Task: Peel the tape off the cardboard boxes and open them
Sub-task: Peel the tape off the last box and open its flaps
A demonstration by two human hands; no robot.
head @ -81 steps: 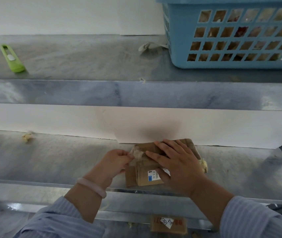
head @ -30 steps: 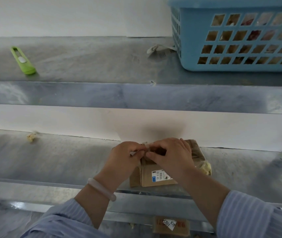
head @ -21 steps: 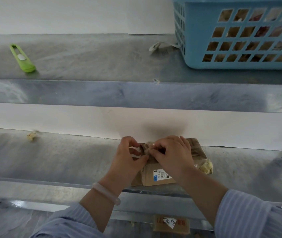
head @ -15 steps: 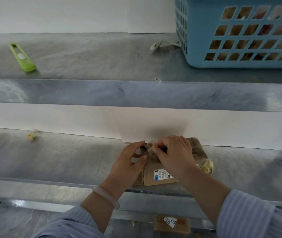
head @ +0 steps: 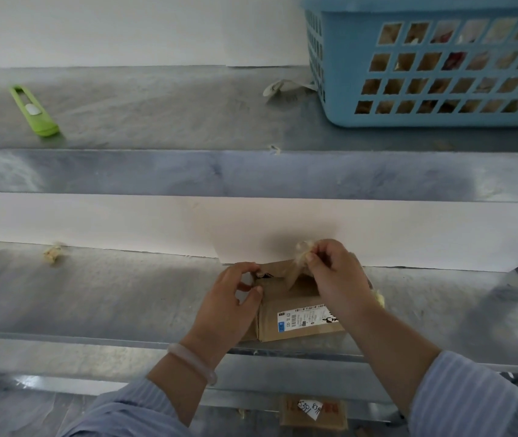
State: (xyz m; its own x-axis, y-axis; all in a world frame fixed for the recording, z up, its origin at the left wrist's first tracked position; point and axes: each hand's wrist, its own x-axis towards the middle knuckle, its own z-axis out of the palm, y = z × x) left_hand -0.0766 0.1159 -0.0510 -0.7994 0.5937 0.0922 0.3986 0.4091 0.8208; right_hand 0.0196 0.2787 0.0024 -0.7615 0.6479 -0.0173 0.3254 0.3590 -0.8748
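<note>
The left hand [head: 229, 299] curls thumb and fingers round the top left corner of the cardboard box [head: 298, 323], which sits at the front edge of the lower metal shelf [head: 109, 294]. Just above the box top, the right hand [head: 336, 275] pinches the tape [head: 295, 263], a crumpled strip stretched up from the box.

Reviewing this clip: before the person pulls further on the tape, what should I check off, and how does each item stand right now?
1. Right hand pinches the tape: ok.
2. Left hand grips the cardboard box at its left corner: ok.
3. Tape fully off: not ok; the strip runs from the box top up to the right hand.
4. Box rests on the lower shelf: ok, close to the front edge.
5. Green cutter away from both hands: ok, on the upper shelf.
6. Flaps free: cannot tell; hands cover the seam.
</note>
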